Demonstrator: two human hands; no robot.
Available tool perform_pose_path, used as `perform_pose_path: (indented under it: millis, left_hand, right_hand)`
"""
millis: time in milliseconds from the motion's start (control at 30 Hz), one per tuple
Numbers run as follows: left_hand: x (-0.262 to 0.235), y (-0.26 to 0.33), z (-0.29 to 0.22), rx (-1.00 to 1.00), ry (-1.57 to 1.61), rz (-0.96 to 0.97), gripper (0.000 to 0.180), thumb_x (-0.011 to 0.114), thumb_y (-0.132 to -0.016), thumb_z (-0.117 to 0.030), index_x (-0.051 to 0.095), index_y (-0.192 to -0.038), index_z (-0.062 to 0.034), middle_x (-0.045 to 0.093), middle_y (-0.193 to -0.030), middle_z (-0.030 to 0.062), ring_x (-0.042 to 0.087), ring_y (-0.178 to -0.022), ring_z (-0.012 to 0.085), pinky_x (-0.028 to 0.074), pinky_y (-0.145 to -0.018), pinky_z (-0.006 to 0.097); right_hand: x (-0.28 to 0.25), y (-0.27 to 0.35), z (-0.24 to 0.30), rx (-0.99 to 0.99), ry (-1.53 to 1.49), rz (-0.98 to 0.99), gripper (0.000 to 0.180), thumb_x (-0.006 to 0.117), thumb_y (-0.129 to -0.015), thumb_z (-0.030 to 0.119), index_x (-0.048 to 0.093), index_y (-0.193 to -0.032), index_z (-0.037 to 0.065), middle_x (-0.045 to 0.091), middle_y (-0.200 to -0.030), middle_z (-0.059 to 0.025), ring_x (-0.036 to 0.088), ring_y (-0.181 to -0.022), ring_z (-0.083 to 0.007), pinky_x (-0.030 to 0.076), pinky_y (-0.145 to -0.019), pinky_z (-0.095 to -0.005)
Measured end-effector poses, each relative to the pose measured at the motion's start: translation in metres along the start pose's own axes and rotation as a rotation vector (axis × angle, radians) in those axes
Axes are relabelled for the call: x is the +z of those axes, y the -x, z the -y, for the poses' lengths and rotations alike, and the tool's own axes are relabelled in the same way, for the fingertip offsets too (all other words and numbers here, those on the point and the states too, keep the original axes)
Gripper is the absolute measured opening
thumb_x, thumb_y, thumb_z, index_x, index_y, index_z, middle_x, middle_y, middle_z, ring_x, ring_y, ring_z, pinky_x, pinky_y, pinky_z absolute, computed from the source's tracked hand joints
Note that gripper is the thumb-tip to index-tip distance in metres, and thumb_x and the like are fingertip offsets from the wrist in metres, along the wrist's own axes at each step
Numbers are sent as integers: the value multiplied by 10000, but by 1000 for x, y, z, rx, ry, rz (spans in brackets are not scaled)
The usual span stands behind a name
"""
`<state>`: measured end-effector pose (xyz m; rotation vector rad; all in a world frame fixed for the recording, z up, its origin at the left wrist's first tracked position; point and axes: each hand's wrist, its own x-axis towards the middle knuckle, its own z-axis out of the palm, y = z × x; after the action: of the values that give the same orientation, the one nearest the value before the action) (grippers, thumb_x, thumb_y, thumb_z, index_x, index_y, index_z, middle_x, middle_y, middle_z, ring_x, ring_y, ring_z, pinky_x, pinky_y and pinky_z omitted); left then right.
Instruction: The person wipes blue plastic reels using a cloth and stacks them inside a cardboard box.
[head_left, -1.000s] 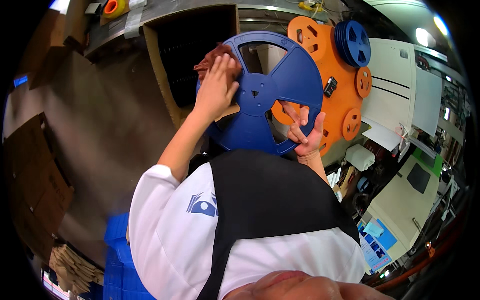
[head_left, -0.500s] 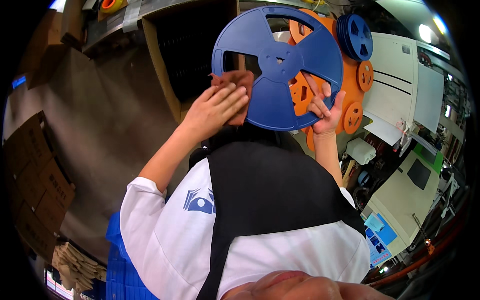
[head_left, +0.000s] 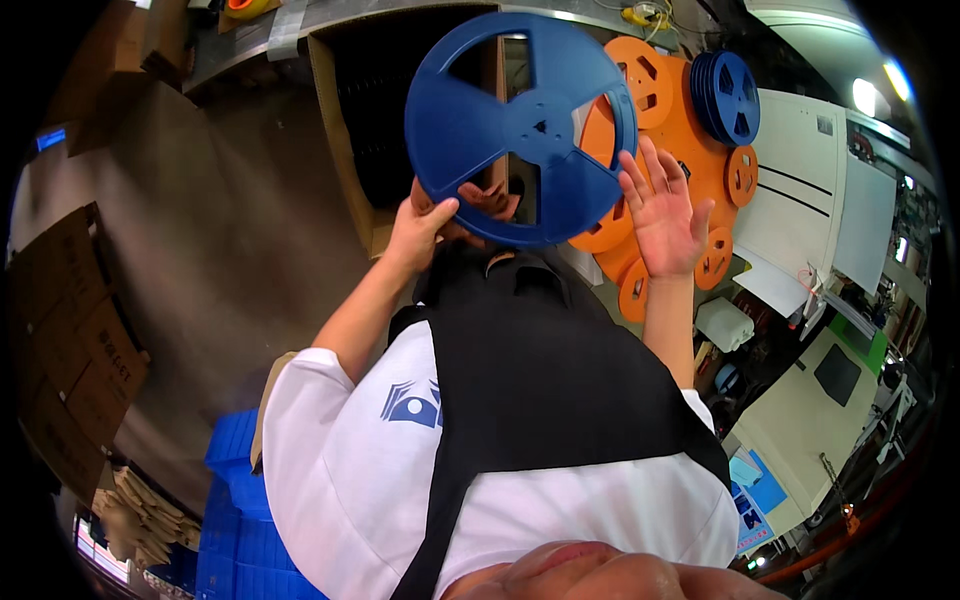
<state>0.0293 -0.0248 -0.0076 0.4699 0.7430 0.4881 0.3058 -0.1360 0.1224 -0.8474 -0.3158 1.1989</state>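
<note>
A large blue plastic reel flange [head_left: 455,130], round with wide cut-outs and a small hub hole, is held up in front of me. My left hand [head_left: 412,232] grips its lower left rim, thumb on the near face and fingers behind. A reddish-brown cloth [head_left: 488,200] lies behind the flange at that hand, partly showing through a cut-out. My right hand [head_left: 665,215] is open beside the right rim, palm up and fingers spread. Whether its fingertips touch the rim, I cannot tell.
Beyond the flange stands an open cardboard box [head_left: 345,150] with dark contents. To the right, an orange surface [head_left: 680,110] carries orange discs [head_left: 741,176] and a stack of blue reels [head_left: 735,98]. Blue crates [head_left: 245,540] are at lower left, cartons [head_left: 75,350] at far left.
The flange has shifted left and turned. My left hand has gone from pressing the cloth at the rim to gripping the rim. My right hand has let go and opened.
</note>
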Motion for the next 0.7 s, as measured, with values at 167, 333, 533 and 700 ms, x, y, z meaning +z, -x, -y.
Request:
perform_pose_path:
  millis: [167,333,533,700]
  left_hand:
    - [-18,12,5,-7,217,-1,242,623,-847,-89,528,-1058,-17,566,-1074,135,614,-947,247,552,-799,401]
    - [-26,18,-7,-31,260,20,221,623,-849,-108,540,-1034,-20,568,-1036,122,631,-891,257,567,-758,429]
    - [-28,16,-11,21,225,-39,221,626,-843,-129,548,-1026,-34,587,-977,114,639,-862,252,573,-742,431]
    - [-42,18,-12,27,192,-106,221,592,-843,-95,534,-1050,-41,592,-978,111,636,-868,240,564,-757,427]
  right_hand:
    - [-35,24,4,-106,-8,-189,628,493,-907,471,405,-1293,-17,301,-1431,-235,351,-1300,-370,292,-1090,-453]
    - [-46,24,-5,-97,-76,-199,593,467,-925,450,410,-1283,-20,333,-1412,-239,389,-1273,-364,315,-1075,-453]
    - [-50,20,-16,-43,-147,-199,520,414,-958,396,427,-1265,-24,380,-1380,-242,437,-1238,-347,359,-1045,-444]
    - [-65,29,-42,138,-64,-413,435,400,-974,348,469,-1209,-11,479,-1297,-204,515,-1148,-303,418,-987,-416]
